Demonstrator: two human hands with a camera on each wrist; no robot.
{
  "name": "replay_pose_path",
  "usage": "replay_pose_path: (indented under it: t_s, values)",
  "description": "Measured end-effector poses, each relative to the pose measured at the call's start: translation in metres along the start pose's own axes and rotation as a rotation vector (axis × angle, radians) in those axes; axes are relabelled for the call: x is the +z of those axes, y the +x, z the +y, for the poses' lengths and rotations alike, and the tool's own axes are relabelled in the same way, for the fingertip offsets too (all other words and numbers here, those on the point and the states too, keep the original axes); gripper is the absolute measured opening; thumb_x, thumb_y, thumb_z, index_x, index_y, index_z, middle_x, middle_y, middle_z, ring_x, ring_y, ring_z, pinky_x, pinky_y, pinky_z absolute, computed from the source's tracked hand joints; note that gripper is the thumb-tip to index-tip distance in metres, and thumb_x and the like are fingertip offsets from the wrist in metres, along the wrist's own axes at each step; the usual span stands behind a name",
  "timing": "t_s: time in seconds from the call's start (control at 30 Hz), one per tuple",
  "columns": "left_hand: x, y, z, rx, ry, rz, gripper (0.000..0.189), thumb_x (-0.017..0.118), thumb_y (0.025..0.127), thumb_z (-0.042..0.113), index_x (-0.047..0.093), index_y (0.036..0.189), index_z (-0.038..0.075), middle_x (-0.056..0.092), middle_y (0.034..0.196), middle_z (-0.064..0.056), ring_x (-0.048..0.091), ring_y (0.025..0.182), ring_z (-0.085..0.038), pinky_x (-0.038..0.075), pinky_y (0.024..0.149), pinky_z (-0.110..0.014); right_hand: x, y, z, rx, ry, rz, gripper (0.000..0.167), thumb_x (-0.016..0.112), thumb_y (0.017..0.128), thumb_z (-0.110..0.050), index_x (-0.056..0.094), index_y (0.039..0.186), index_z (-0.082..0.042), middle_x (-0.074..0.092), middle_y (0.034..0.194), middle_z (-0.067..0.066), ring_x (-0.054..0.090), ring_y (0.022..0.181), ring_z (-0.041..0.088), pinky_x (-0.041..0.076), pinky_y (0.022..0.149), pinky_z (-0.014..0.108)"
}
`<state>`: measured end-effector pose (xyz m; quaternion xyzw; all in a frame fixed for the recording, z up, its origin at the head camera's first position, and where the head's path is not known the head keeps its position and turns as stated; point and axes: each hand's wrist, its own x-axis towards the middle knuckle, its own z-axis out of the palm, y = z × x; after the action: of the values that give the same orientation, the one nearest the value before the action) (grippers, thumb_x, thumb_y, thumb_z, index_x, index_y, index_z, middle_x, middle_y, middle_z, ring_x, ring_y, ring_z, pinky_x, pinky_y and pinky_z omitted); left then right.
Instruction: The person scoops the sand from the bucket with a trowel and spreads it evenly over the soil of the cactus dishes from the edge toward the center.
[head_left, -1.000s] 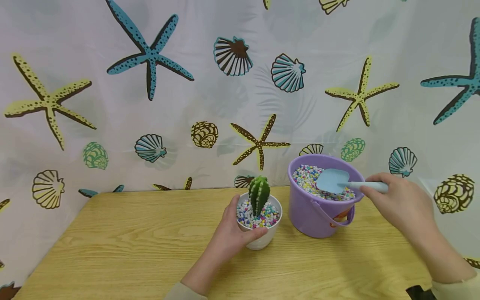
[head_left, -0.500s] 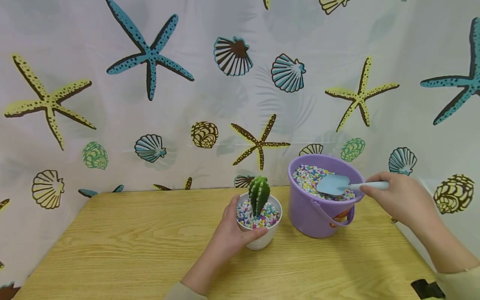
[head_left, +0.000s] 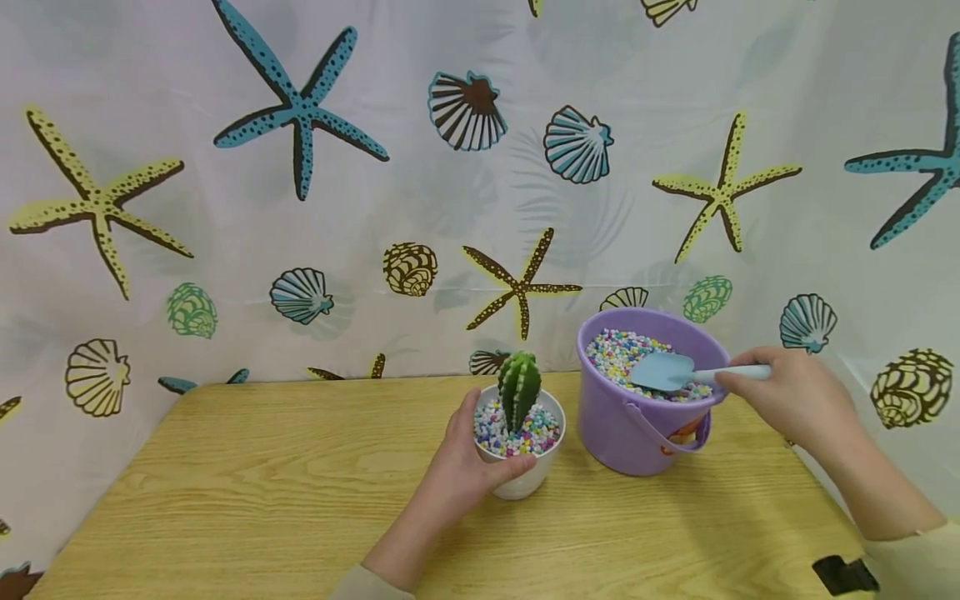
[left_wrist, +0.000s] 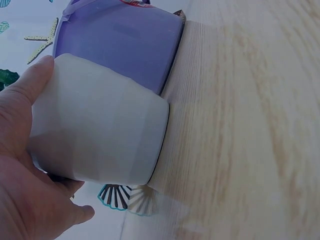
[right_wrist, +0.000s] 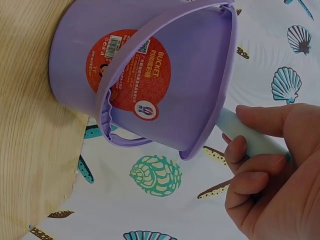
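A small green cactus (head_left: 518,392) stands in a white flowerpot (head_left: 517,482) filled round its base with coloured pebbles. My left hand (head_left: 459,479) holds the pot from the left, thumb across its near side and fingers along the far side. In the left wrist view the pot's base (left_wrist: 159,150) rests on the table. My right hand (head_left: 797,398) grips a light blue scoop (head_left: 663,372) by its handle. Its blade lies over the coloured pebbles (head_left: 626,354) inside a purple bucket (head_left: 611,429), and the handle crosses the bucket's right rim.
The wooden table (head_left: 262,492) carries the pot and bucket side by side, the bucket to the right. The bucket's handle (head_left: 660,433) hangs down in front. Behind stands a white curtain (head_left: 450,200) printed with starfish and shells. A black object (head_left: 846,575) is by the right sleeve.
My right hand has shifted slightly left, and the scoop's blade sits a little lower over the pebbles. My left hand and the flowerpot have stayed in place.
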<state>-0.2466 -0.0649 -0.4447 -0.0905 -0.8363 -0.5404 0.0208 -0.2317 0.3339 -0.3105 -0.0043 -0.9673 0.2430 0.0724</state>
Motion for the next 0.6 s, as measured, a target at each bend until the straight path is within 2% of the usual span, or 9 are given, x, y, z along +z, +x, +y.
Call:
replay_pose_path:
  t_s: [0.27, 0.33, 0.43, 0.6]
  values:
    - [-0.001, -0.001, 0.0, 0.006, 0.01, 0.0, 0.123, 0.101, 0.08, 0.046, 0.026, 0.173, 0.015, 0.042, 0.165, -0.024, 0.046, 0.151, -0.046, 0.038, 0.122, -0.068, 0.007, 0.006, -0.001, 0.007, -0.002, 0.0, 0.059, 0.071, 0.105, -0.052, 0.074, 0.131, 0.001, 0.06, 0.08, 0.006, 0.05, 0.068, 0.024, 0.04, 0.056, 0.037]
    - [-0.001, -0.001, 0.0, 0.004, 0.016, 0.0, 0.124, 0.101, 0.08, 0.046, 0.026, 0.174, 0.015, 0.042, 0.166, -0.024, 0.046, 0.151, -0.046, 0.038, 0.122, -0.068, 0.01, 0.008, -0.002, 0.01, 0.0, -0.001, 0.06, 0.07, 0.106, -0.053, 0.074, 0.132, 0.001, 0.066, 0.088, 0.01, 0.053, 0.072, 0.026, 0.041, 0.057, 0.037]
    - [-0.001, -0.002, 0.0, -0.001, 0.022, -0.002, 0.125, 0.101, 0.081, 0.047, 0.025, 0.174, 0.015, 0.041, 0.167, -0.024, 0.046, 0.151, -0.047, 0.038, 0.122, -0.068, 0.012, 0.01, -0.003, 0.018, -0.002, -0.009, 0.063, 0.068, 0.107, -0.055, 0.073, 0.134, 0.001, 0.074, 0.11, 0.019, 0.058, 0.083, 0.029, 0.043, 0.062, 0.037]
    - [-0.002, -0.002, 0.0, -0.002, 0.025, -0.005, 0.126, 0.101, 0.081, 0.048, 0.024, 0.175, 0.014, 0.04, 0.168, -0.025, 0.045, 0.151, -0.047, 0.038, 0.122, -0.068, 0.014, 0.015, -0.007, 0.03, -0.014, -0.017, 0.066, 0.065, 0.107, -0.058, 0.073, 0.137, 0.0, 0.073, 0.129, 0.025, 0.063, 0.093, 0.033, 0.047, 0.066, 0.039]
